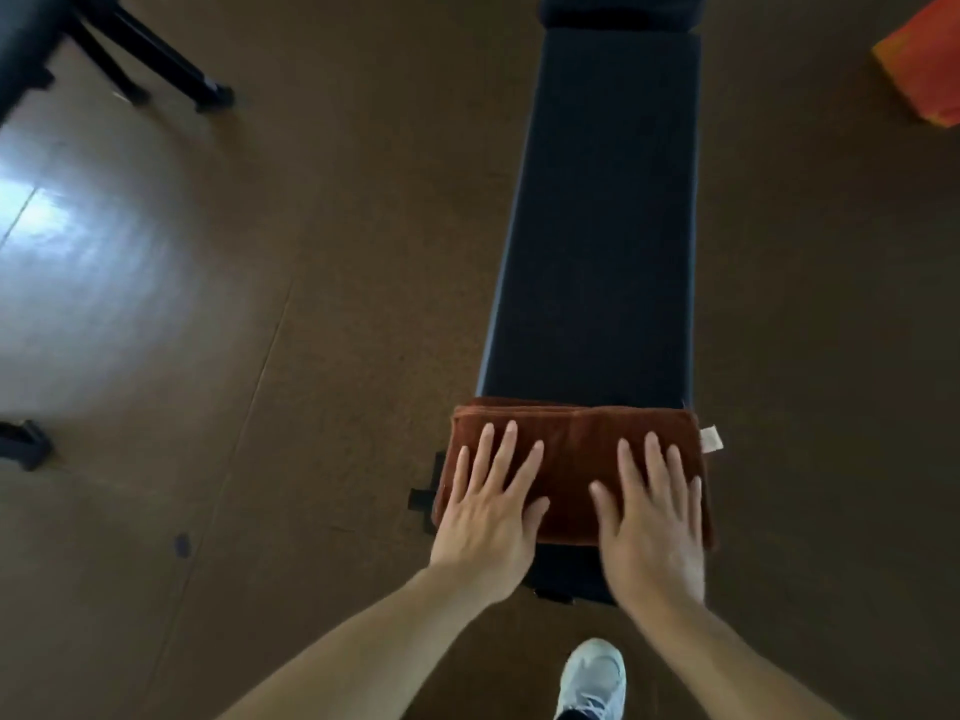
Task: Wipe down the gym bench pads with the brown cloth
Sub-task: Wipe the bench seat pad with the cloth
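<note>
On the near end of the bench pad [597, 226], brown cloth [571, 459] lies folded, spanning full width. Left hand [485, 517] and right hand [654, 522] press flat, fingers spread, no grip closed: likely even pressure for a long push. Far pad [618, 10] unwiped, probably.

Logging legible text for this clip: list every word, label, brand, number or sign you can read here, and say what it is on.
No text reads anywhere in this view.
Tag on the right edge of the brown cloth: pale, too small and blurred to show any print.
White shoe: no logo legible.
Bench pad and orange object: no markings visible.
</note>
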Tool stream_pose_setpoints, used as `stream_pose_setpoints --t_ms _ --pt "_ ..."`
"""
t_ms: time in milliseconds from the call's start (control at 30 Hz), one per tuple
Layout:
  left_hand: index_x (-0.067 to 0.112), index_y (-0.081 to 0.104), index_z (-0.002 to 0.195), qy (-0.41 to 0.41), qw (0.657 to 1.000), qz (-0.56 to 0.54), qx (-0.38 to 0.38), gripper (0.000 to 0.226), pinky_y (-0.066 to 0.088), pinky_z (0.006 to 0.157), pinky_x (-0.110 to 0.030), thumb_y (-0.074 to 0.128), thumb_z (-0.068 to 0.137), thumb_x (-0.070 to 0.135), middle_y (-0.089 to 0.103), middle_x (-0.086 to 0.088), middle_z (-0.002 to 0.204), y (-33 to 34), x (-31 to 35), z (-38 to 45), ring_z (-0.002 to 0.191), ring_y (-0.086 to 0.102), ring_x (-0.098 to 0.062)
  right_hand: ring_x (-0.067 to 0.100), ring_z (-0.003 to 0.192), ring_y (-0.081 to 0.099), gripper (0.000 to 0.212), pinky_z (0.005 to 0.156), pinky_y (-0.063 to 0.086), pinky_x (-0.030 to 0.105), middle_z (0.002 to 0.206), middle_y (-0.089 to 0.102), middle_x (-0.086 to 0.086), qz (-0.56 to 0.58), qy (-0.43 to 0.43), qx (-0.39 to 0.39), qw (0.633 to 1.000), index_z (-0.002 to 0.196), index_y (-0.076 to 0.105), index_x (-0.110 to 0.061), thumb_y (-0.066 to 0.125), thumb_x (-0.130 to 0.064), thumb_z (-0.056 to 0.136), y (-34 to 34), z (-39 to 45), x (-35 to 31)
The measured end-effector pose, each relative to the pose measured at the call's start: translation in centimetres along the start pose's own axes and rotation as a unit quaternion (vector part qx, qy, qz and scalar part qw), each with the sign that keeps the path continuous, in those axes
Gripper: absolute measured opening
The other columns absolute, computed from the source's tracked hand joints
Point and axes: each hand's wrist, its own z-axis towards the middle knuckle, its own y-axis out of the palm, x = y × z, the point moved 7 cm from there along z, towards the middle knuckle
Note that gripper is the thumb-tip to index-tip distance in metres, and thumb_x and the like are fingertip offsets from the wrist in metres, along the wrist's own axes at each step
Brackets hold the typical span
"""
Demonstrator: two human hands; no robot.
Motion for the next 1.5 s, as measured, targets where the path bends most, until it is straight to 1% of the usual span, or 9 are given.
stream_pose_setpoints --t_ms 67,167,433,667,867,1033,1267,1400,1500 --pt "0.042 -0.03 0.153 -0.018 0.999 0.034 -0.017 0.067 -0.015 0.125 -0.049 0.013 0.105 0.06 -0.041 0.008 0.162 1.7 0.5 0.8 0.146 -0.043 -0.016 0.03 0.159 0.003 0.073 0.128 0.004 0.052 0.172 0.007 0.008 -0.034 -0.004 -0.028 0.999 0.164 0.017 -0.02 0.009 -0.062 0.105 2.7 0.0 0.4" --pt "0.044 -0.039 0.148 -0.059 0.997 0.045 -0.016 0.069 -0.023 0.121 -0.047 0.01 0.103 0.065 -0.046 0.008 0.159 2.1 0.5 2.0 0.144 -0.046 -0.018 0.031 0.16 0.003 0.072 0.127 0.004 0.054 0.172 0.006 0.009 -0.056 -0.041 -0.014 0.997 0.164 0.011 -0.021 0.011 -0.061 0.105 2.5 2.2 0.3" --pt "0.039 -0.033 0.153 -0.067 0.997 0.037 -0.023 0.069 -0.022 0.122 -0.052 0.01 0.104 0.062 -0.044 0.002 0.16 -0.6 1.6 8.4 0.145 -0.045 -0.024 0.015 0.153 -0.032 0.071 0.126 -0.017 0.045 0.169 -0.024 -0.007 -0.087 -0.232 -0.083 0.965 0.163 -0.01 -0.031 0.024 -0.052 0.105 -1.3 12.1 -2.5" --pt "0.033 -0.029 0.156 -0.08 0.997 0.016 -0.008 0.076 -0.025 0.119 -0.054 0.021 0.105 0.058 -0.041 -0.002 0.162 -3.2 2.4 15.0 0.145 -0.044 -0.027 0.005 0.148 -0.038 0.075 0.122 -0.024 0.036 0.167 -0.028 -0.015 -0.039 -0.227 -0.144 0.962 0.162 -0.015 -0.033 0.032 -0.029 0.103 -3.1 19.5 -5.2" --pt "0.031 -0.024 0.159 -0.098 0.994 0.005 0.046 0.076 -0.019 0.122 -0.054 0.019 0.103 0.061 -0.036 -0.001 0.165 -4.0 2.3 17.9 0.148 -0.04 -0.025 0.003 0.149 -0.034 0.077 0.124 -0.021 0.039 0.168 -0.023 -0.017 -0.049 -0.284 -0.16 0.944 0.163 -0.01 -0.036 0.036 -0.031 0.102 -4.2 23.8 -6.2" --pt "0.029 -0.018 0.161 -0.155 0.981 -0.045 0.103 0.077 -0.016 0.124 -0.052 0.021 0.103 0.062 -0.029 0.0 0.168 -3.4 3.2 16.7 0.15 -0.036 -0.023 0.007 0.15 -0.034 0.08 0.123 -0.023 0.04 0.169 -0.023 -0.014 -0.11 -0.374 -0.188 0.901 0.163 -0.005 -0.04 0.029 -0.047 0.091 -4.9 25.1 -6.8" --pt "0.031 -0.028 0.156 -0.319 0.922 -0.17 0.14 0.077 -0.023 0.12 -0.046 0.015 0.103 0.065 -0.044 0.005 0.16 2.4 8.9 8.3 0.145 -0.045 -0.018 0.002 0.147 -0.039 0.076 0.119 -0.029 0.036 0.167 -0.023 -0.017 -0.167 -0.503 -0.282 0.8 0.162 0.001 -0.044 0.04 -0.039 0.098 -4.2 18.4 -6.6" --pt "0.023 -0.008 0.164 -0.365 0.904 -0.178 0.134 0.079 -0.003 0.124 -0.048 0.027 0.103 0.06 -0.02 -0.002 0.171 7.8 11.3 1.9 0.157 -0.02 -0.024 -0.002 0.148 -0.033 0.062 0.122 -0.026 0.037 0.168 -0.01 -0.021 -0.144 -0.539 -0.325 0.764 0.16 0.017 -0.046 0.035 -0.039 0.101 -2.3 11.4 -6.0" --pt "0.019 0.003 0.165 -0.389 0.898 -0.165 0.126 0.082 0.002 0.123 -0.046 0.033 0.101 0.059 -0.008 -0.005 0.173 10.9 11.0 -2.0 0.159 -0.006 -0.026 0.0 0.149 -0.034 0.054 0.123 -0.024 0.041 0.168 -0.012 -0.02 -0.177 -0.569 -0.327 0.733 0.159 0.012 -0.047 0.025 -0.051 0.107 -0.5 7.1 -5.6"
